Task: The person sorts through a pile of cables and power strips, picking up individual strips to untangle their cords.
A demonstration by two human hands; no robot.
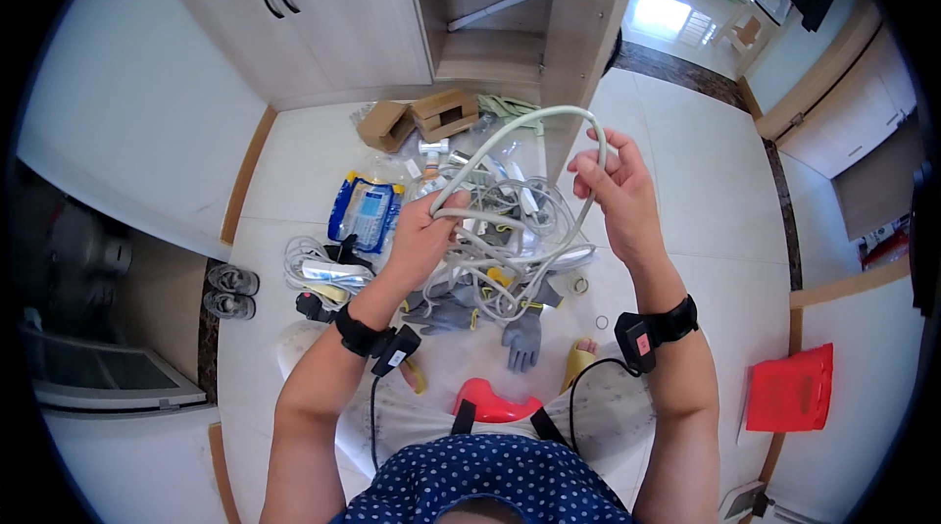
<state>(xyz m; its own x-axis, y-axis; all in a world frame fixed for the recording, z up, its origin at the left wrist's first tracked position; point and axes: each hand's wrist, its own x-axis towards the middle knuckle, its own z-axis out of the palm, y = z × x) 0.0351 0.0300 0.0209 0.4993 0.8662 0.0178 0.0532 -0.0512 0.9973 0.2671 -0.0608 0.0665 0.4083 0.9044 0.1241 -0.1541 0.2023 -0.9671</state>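
Note:
A thick pale grey cable [529, 116] arches in a wide loop between my two hands, above a pile of things on the floor. My left hand [423, 235] is closed around the cable, with several of its strands running out past the thumb. At the loop's right side, my right hand [618, 186] has the cable between its curled thumb and fingers. More turns of cable hang down below the hands, over grey work gloves [524, 341] lying on the floor. I cannot make out where the cable ends.
Two open cardboard boxes [446, 114] stand behind the pile. Left of it lie a blue and yellow package [365, 213] and a coiled white cord [306, 254]. A cabinet with an open door [593, 24] rises behind. Shoes [230, 291] rest at left; a red bag [790, 389] is at right.

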